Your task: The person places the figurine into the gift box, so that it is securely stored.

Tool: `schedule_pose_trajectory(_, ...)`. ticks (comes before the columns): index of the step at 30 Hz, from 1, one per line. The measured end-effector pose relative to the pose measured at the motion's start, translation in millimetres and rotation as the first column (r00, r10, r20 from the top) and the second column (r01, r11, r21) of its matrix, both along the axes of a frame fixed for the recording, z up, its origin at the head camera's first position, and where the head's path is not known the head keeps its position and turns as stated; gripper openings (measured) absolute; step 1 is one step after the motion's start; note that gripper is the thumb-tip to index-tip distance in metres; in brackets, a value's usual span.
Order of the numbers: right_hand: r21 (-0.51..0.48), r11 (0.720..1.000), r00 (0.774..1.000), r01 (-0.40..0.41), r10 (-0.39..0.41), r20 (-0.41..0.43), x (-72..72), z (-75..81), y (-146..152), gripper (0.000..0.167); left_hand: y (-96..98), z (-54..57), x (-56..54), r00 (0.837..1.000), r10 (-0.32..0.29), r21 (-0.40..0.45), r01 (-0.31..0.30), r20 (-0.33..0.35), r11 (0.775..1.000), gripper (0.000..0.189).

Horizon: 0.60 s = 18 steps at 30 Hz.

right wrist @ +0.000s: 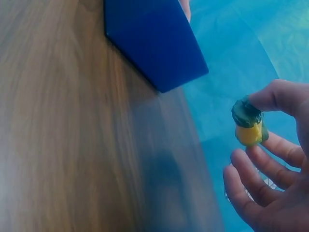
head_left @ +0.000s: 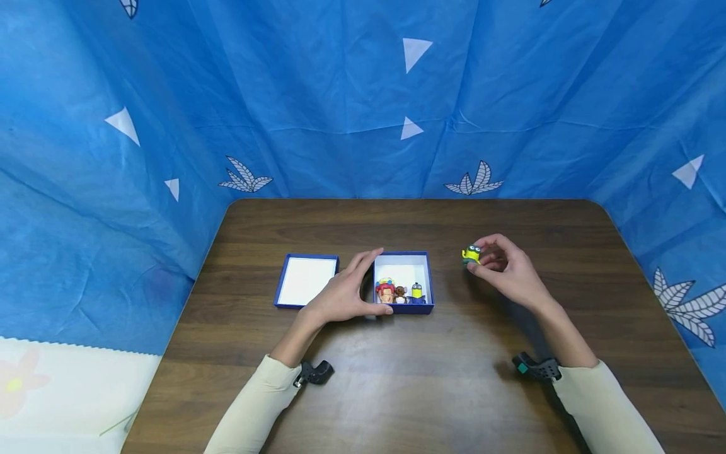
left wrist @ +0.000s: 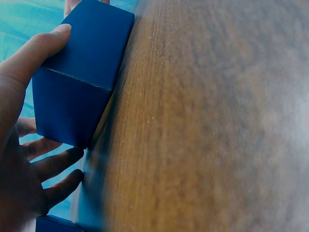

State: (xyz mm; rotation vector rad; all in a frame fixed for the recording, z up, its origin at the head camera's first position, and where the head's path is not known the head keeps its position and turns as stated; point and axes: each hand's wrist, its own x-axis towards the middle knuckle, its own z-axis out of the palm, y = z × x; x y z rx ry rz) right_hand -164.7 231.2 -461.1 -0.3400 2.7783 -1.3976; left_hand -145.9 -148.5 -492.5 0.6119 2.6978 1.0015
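Note:
A small blue box (head_left: 430, 277) with a white inside stands on the table without its lid. Three little figurines sit along its near wall: a red and tan one (head_left: 385, 291), a brown one (head_left: 400, 294) and a yellow and blue one (head_left: 416, 291). My left hand (head_left: 347, 291) holds the box from the left, its thumb on the near wall and its index finger at the far left corner. To the right of the box, my right hand (head_left: 512, 272) pinches a yellow figurine with a green base (right wrist: 248, 121) above the table, between thumb and fingers.
The blue lid (head_left: 278, 291) lies to the left of the box with its white inside facing up, partly behind my left hand. Wooden table (head_left: 431, 391) surrounds the box. A blue patterned cloth (head_left: 340, 94) hangs behind the table's far edge.

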Motion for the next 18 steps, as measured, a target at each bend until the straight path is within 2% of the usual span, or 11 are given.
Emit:
schedule_pose_trajectory(8, -0.010, 0.999, 0.999, -0.034, 0.034, 0.006, -2.6, 5.4, -18.2, 0.043, -0.3, -0.2, 0.3, 1.000, 0.004, -0.003, -0.004, 0.001, 1.000, 0.125)
schedule_pose_trajectory(18, 0.017, 0.997, 0.995, -0.081, 0.080, 0.052, -10.5, 4.3, -38.8, 0.043, -0.2, 1.2, 0.0, 1.000, -0.004, -0.002, 0.004, 0.008, 1.000, 0.125)
